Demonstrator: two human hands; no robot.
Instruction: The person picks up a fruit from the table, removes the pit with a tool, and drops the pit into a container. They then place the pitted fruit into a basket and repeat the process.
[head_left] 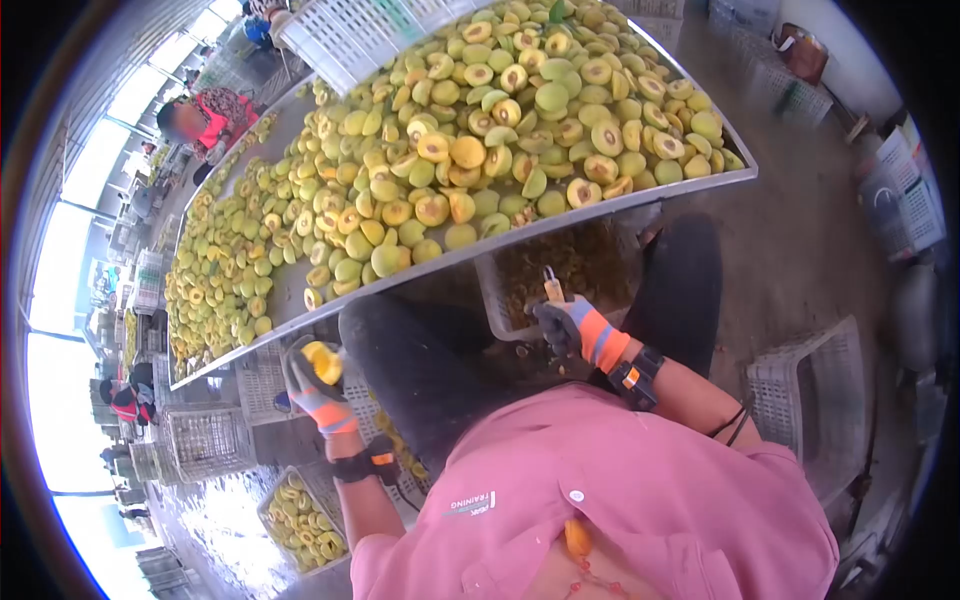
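My left hand, in a grey and orange glove, holds a yellow fruit half just below the near edge of the metal table. My right hand, gloved alike, is closed around the wooden handle of a small pitting tool whose metal loop end points up and away from me. The tool is over a pale bin with brown scraps in it, between my knees. Heaped on the table are green-yellow fruits, many cut in half with brown pits or hollows showing.
A white crate rests on the table's far side. At lower left is a crate of fruit halves; another crate stands on the right. A person sits across the table at left. More crates stand on the wet floor.
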